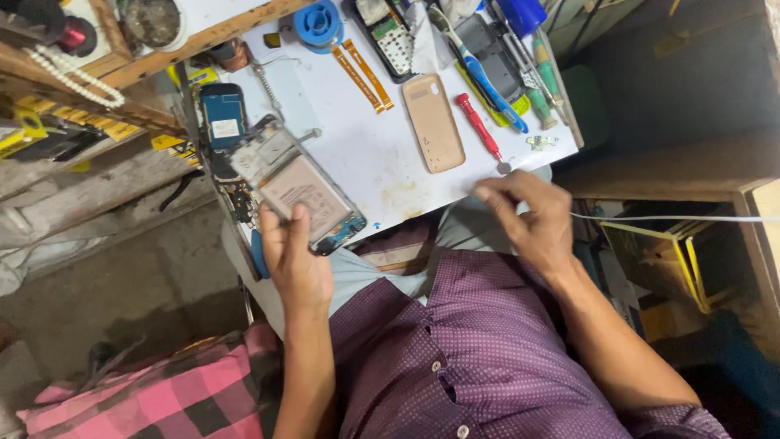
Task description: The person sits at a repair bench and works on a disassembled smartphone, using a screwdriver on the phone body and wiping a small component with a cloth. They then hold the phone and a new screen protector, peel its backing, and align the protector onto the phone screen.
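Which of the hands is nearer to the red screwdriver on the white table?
The right hand: its fingertips lie just below the red screwdriver tip. The left hand is far off, holding the opened phone.

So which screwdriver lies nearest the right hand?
The red-handled screwdriver; its tip points at the right hand, while the blue-handled one lies farther up the table.

A white worktable (382, 175) stands over grey concrete floor (122, 276), wooden shelves (691, 167) alongside.

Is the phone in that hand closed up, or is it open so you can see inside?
Open. The phone in the left hand has no back cover, so its flat grey battery and inner parts show. A tan back cover lies apart on the white table.
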